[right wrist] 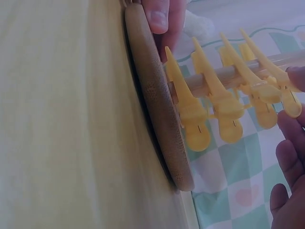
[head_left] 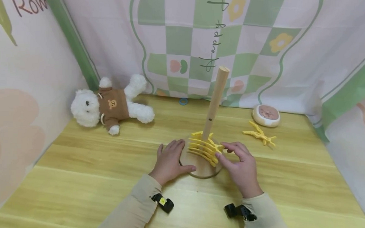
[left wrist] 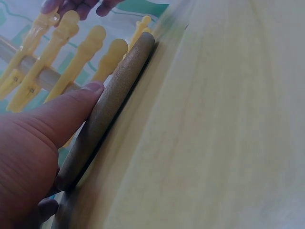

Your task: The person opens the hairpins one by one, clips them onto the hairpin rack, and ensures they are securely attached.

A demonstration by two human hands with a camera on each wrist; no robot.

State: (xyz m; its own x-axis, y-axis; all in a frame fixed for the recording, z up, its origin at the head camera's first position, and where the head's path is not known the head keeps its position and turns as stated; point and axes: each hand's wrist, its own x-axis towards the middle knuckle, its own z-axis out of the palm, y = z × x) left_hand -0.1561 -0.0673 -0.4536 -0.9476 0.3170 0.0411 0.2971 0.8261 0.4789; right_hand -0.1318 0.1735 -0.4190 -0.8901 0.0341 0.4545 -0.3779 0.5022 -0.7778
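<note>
A wooden post stands on a round wooden base at the middle of the table. Several yellow plastic clips sit one above another around the lower post, their handle ends toward the right front. My left hand holds the base at its left side, thumb over the near rim and fingers along the far left edge. Beside the post, my right hand pinches the handle end of the uppermost clip between thumb and fingers.
Loose yellow clips lie to the right on the table. Behind them sits a round white device with a pink top. A white plush bear in brown clothing lies back left. Near the curtain is a small blue ring.
</note>
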